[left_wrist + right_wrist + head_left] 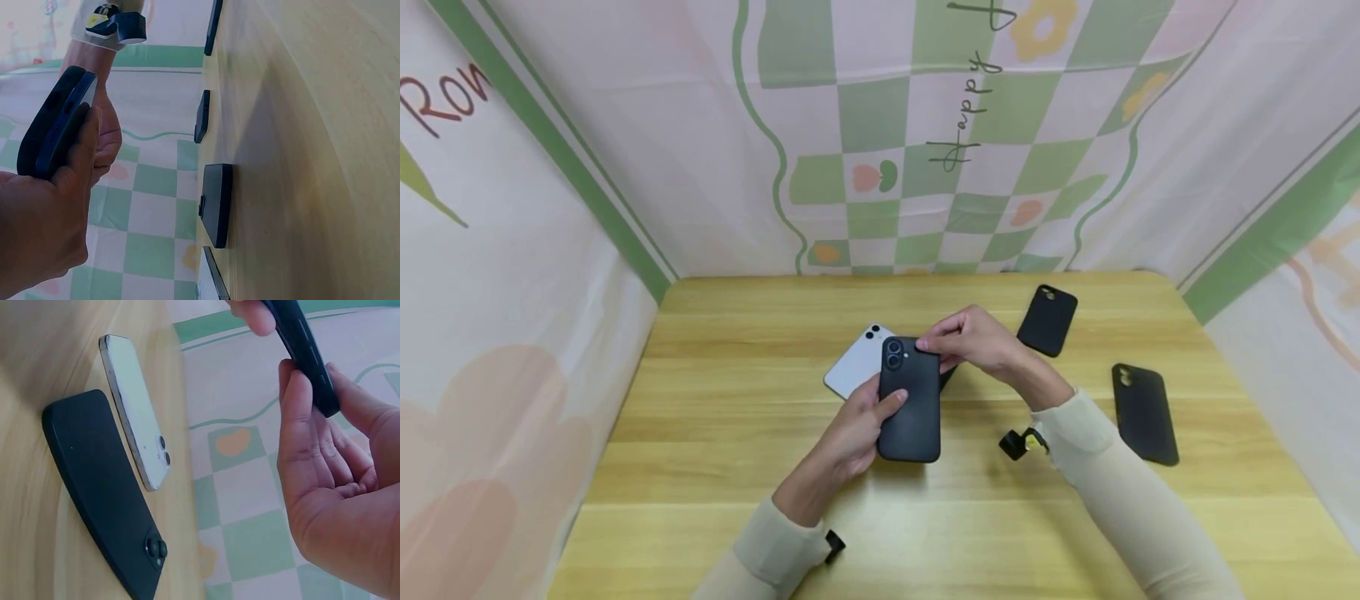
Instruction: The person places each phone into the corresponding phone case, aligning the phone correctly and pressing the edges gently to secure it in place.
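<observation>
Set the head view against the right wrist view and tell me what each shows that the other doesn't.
Only head: the far black case, the near black case and the "Happy" lettering.

Only right wrist: the camera lenses of the lying black phone, which the head view mostly hides.

Both: the white phone, the held black phone, the left hand, the right hand and the table.

phones (pixel 916 429): 3 | loose cases (pixel 1049 321): 2 | hands (pixel 853 425): 2 | table (pixel 700 500): 1
</observation>
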### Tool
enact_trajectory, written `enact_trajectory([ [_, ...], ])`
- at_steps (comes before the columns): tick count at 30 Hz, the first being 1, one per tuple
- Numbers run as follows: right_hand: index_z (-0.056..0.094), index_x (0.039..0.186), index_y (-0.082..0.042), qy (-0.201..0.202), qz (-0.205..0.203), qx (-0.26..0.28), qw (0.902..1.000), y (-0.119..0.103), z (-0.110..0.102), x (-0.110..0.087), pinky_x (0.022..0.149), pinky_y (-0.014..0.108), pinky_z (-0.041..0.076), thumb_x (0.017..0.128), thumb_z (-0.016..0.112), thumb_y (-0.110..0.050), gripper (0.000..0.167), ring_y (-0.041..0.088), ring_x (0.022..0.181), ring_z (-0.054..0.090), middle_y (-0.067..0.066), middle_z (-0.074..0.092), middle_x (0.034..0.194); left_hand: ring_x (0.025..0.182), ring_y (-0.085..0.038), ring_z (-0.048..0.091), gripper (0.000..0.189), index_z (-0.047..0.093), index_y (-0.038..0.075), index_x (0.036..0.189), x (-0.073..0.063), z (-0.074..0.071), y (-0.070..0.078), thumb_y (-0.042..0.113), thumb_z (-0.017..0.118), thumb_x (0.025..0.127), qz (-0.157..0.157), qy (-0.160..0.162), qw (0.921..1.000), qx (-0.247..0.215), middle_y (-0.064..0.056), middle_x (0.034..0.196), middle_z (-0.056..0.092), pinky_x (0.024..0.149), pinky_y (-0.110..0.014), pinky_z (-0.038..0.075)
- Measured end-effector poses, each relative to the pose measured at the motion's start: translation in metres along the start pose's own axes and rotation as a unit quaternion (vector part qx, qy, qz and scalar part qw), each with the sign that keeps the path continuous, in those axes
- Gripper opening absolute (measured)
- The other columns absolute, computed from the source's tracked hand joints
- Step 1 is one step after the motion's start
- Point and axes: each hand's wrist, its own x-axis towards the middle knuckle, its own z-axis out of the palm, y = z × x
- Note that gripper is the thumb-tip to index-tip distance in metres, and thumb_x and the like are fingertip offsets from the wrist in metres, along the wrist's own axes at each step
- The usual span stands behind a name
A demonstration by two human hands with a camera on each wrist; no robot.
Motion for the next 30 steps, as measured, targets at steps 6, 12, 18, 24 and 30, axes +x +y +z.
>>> enact_trajectory([
  [6, 0.075, 0.112, 0.013, 0.003, -0.008, 0.031, 0.9995, 0.002, 0.001, 0.0, 0.066, 0.031, 0.064, 0.099, 0.075, -0.009, 0.026, 0.017, 0.073, 0.074, 0.009, 0.079, 0.09, 0.143, -0.032, 0.052, 0.05, 0.031, 0.004, 0.163, -0.001, 0.0, 0.001, 0.008, 0.042, 0.115, 0.001, -0.011, 0.9999, -0.007, -0.017, 0.158, 0.05, 0.119, -0.049, 0.044],
  [12, 0.075, 0.111, 0.013, 0.003, -0.009, 0.042, 0.9991, 0.006, 0.002, 0.0, 0.066, 0.033, 0.064, 0.1, 0.074, -0.008, 0.024, 0.016, 0.072, 0.073, 0.006, 0.079, 0.088, 0.142, -0.032, 0.054, 0.052, 0.028, 0.008, 0.165, 0.0, -0.001, -0.001, 0.01, 0.041, 0.115, 0.002, -0.023, 0.9997, -0.003, -0.016, 0.159, 0.048, 0.12, -0.05, 0.042],
  [18, 0.076, 0.112, 0.012, 0.006, -0.015, 0.023, 0.9996, 0.004, 0.001, -0.002, 0.068, 0.037, 0.065, 0.1, 0.075, -0.011, 0.026, 0.017, 0.072, 0.074, 0.008, 0.08, 0.089, 0.139, -0.033, 0.057, 0.053, 0.026, 0.012, 0.167, 0.001, -0.004, -0.001, 0.012, 0.04, 0.116, 0.008, -0.041, 0.9991, 0.001, -0.016, 0.159, 0.049, 0.12, -0.048, 0.043],
  [24, 0.078, 0.108, 0.01, 0.013, -0.032, 0.006, 0.9994, 0.001, 0.002, -0.004, 0.069, 0.044, 0.066, 0.1, 0.074, -0.011, 0.022, 0.018, 0.069, 0.073, 0.008, 0.08, 0.088, 0.134, -0.033, 0.061, 0.049, 0.031, 0.007, 0.164, -0.001, -0.007, 0.003, 0.014, 0.041, 0.116, -0.002, -0.05, 0.9986, 0.02, -0.017, 0.152, 0.056, 0.112, -0.045, 0.051],
  [30, 0.079, 0.106, 0.008, 0.02, -0.038, -0.009, 0.999, -0.003, 0.002, -0.007, 0.068, 0.047, 0.065, 0.1, 0.075, -0.012, 0.021, 0.019, 0.068, 0.072, 0.009, 0.08, 0.091, 0.13, -0.029, 0.063, 0.043, 0.043, 0.002, 0.157, -0.001, -0.013, 0.009, 0.015, 0.044, 0.115, -0.015, -0.049, 0.9974, 0.05, -0.018, 0.144, 0.063, 0.105, -0.043, 0.056],
])
